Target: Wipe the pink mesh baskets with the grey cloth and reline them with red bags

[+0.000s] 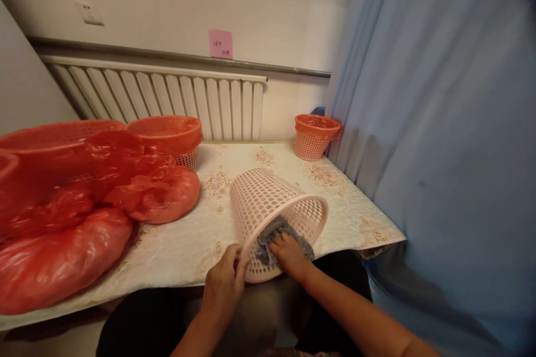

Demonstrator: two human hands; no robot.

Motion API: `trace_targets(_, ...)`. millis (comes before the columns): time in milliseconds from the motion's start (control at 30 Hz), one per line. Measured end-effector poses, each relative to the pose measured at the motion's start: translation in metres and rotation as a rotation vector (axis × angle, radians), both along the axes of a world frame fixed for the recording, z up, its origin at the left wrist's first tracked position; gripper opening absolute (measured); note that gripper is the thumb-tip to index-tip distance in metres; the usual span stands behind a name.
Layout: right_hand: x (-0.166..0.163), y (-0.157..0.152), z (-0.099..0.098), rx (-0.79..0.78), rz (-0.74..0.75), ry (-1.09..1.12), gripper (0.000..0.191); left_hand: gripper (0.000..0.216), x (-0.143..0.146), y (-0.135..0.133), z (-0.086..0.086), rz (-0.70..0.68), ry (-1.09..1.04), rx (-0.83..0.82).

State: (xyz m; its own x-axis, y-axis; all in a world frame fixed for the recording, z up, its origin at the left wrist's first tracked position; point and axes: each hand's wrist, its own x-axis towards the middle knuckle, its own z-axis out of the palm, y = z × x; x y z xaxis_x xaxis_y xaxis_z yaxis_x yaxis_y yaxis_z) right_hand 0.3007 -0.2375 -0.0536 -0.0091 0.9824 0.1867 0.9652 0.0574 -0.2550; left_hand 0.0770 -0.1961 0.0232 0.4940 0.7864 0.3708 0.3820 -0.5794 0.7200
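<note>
A pale pink perforated plastic basket [262,195] lies on its side on the table, its mouth turned toward me and tipped over the front edge. My left hand [226,276] grips the rim at its lower left, thumb on one side and fingers on the other. Inside the mouth, my right hand [290,254] is closed on a bunched grey cloth [278,227] that rests against the basket's inner wall. Part of the cloth and some of the right fingers are hidden in its folds.
Red plastic bags [62,256] and orange-lined baskets [165,128] crowd the table's left. Another lined basket [312,142] stands at the back right. A blue curtain [427,122] hangs along the right side. Behind the flowered tablecloth [176,251] is a white radiator [201,100].
</note>
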Motion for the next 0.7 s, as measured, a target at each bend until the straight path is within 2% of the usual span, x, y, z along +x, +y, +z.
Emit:
trace_targets(67, 0.018, -0.002, 0.001, 0.002, -0.053, 0.002, 0.025, 0.015, 0.008, -0.004, -0.004, -0.010, -0.030, -0.002)
trace_targets(167, 0.021, -0.002, 0.000, 0.025, -0.148, 0.049, 0.030, 0.020, 0.017, -0.011, -0.031, 0.018, -0.063, 0.033)
trace_targets(267, 0.002, 0.004, -0.004, 0.065, -0.246, 0.151, 0.036, 0.020, 0.018, -0.015, -0.062, -0.003, -0.069, 0.049)
trace_targets(367, -0.025, 0.015, -0.003, 0.090, -0.281, 0.297, 0.034, 0.017, 0.013, -0.013, -0.073, 0.000, -0.066, 0.068)
trace_targets(467, -0.054, 0.029, 0.005, 0.106, -0.240, 0.451, 0.028, 0.019, 0.004, -0.005, -0.055, 0.026, -0.052, 0.106)
trace_targets(633, -0.094, 0.038, 0.014, 0.161, -0.130, 0.608, 0.023, 0.012, -0.012, 0.006, 0.004, -0.015, 0.040, 0.252)
trace_targets(700, -0.097, 0.035, 0.010, 0.204, -0.040, 0.554, 0.023, 0.012, -0.017, 0.008, 0.020, -0.012, 0.080, 0.277)
